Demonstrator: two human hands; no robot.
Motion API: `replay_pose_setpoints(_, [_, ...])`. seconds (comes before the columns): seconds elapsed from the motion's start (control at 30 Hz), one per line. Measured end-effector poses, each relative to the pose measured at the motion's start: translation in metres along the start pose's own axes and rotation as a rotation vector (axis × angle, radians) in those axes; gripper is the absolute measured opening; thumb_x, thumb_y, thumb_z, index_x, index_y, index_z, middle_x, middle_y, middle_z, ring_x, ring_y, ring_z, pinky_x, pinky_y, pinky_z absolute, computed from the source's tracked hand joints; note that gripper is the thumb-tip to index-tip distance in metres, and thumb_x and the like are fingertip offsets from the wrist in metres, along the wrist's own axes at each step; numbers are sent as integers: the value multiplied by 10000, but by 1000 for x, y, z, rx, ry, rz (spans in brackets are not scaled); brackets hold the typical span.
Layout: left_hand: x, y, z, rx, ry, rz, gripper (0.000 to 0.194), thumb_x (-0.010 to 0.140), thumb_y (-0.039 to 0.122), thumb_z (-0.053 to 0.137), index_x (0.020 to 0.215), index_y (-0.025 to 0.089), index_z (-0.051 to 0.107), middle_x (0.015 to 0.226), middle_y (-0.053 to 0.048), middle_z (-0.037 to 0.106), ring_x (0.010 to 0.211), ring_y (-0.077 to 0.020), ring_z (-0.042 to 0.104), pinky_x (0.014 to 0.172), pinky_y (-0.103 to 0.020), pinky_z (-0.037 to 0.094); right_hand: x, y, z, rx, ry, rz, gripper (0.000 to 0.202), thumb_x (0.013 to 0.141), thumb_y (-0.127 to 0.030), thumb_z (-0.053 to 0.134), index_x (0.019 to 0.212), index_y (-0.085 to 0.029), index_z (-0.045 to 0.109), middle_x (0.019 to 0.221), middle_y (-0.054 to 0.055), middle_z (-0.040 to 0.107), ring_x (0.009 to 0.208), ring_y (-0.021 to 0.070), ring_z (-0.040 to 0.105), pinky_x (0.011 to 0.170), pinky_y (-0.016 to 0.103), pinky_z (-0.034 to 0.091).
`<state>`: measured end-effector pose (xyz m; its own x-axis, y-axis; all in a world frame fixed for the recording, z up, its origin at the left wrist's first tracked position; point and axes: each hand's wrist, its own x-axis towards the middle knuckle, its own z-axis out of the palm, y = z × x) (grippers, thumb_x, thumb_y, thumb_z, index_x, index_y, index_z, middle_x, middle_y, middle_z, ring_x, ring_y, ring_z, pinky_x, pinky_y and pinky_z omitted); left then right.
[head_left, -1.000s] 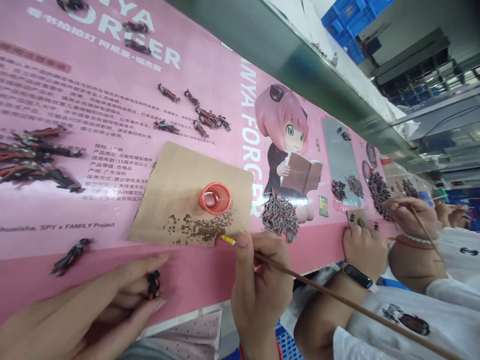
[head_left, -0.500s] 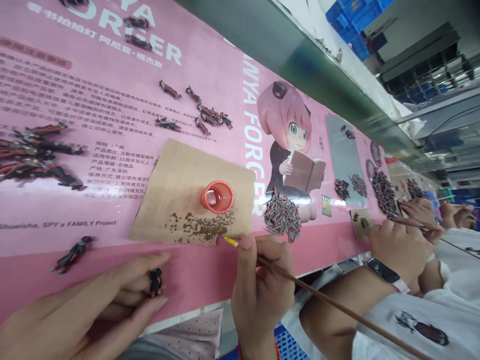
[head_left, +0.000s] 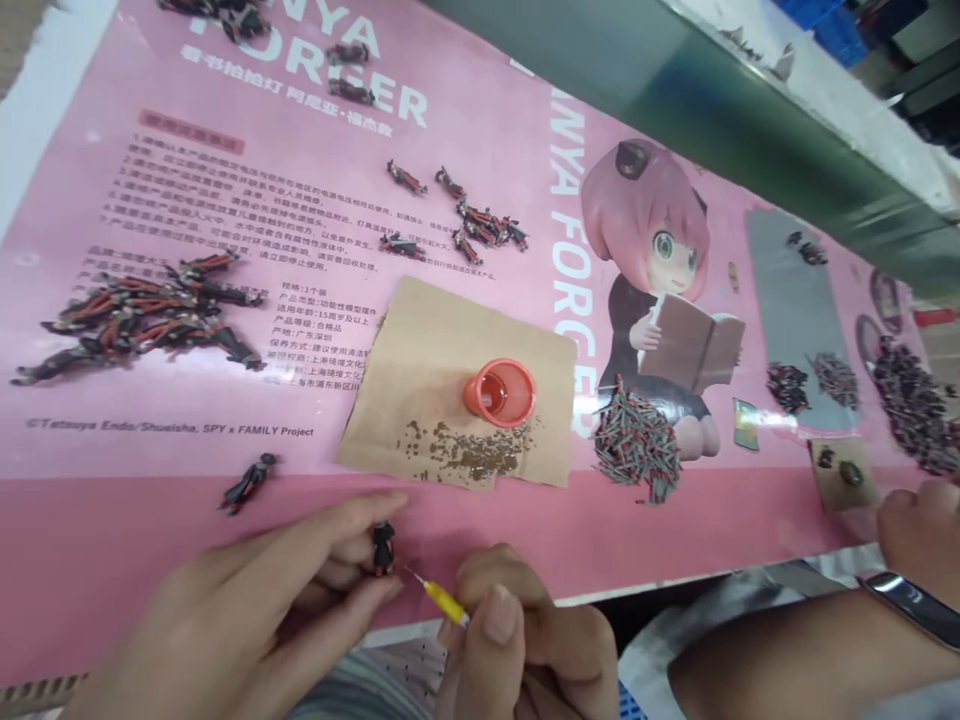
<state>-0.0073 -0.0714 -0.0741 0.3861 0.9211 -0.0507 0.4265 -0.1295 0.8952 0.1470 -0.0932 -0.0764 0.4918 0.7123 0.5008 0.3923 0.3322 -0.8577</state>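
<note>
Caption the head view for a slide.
Left hand pinches a small dark figure part; right hand aims a yellow-tipped brush at it.

Just ahead of the hands, an orange-red cup (head_left: 499, 392) sits on tan paper (head_left: 450, 380) speckled with dark olive dots; the surface (head_left: 112, 540) is pink.

brush (head_left: 444, 602): handle hidden inside right hand (head_left: 525, 650)
small part (head_left: 383, 546): detail too small to tell
co-worker's arm (head_left: 810, 650): cut off at edge

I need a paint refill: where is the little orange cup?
In the head view, the orange cup stands centre frame on the brown paper sheet, above its paint speckles.
</note>
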Motion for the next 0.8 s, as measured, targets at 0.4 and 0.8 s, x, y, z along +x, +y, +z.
replay_pose_setpoints(0.4, [-3, 2, -2, -9, 28, -41, 325, 1153, 665, 613, 1445, 562, 713, 860, 171, 876, 639, -82, 853, 733, -9, 617, 5, -6, -8, -185, -163, 188, 301, 1063, -417, 816, 909, -296, 587, 682, -53, 652, 527, 169, 561, 461, 348, 485])
replay_pose_setpoints(0.8, [-29, -12, 11, 104, 159, -315, 411, 931, 676, 798, 1220, 393, 876, 767, 42, 871, 865, -284, 925, 677, -195, 728, 26, 14, -8, -309, -210, 205, 374, 950, -581, 898, 916, -294, 659, 857, 20, 776, 793, 252, 753, 680, 431, 688])
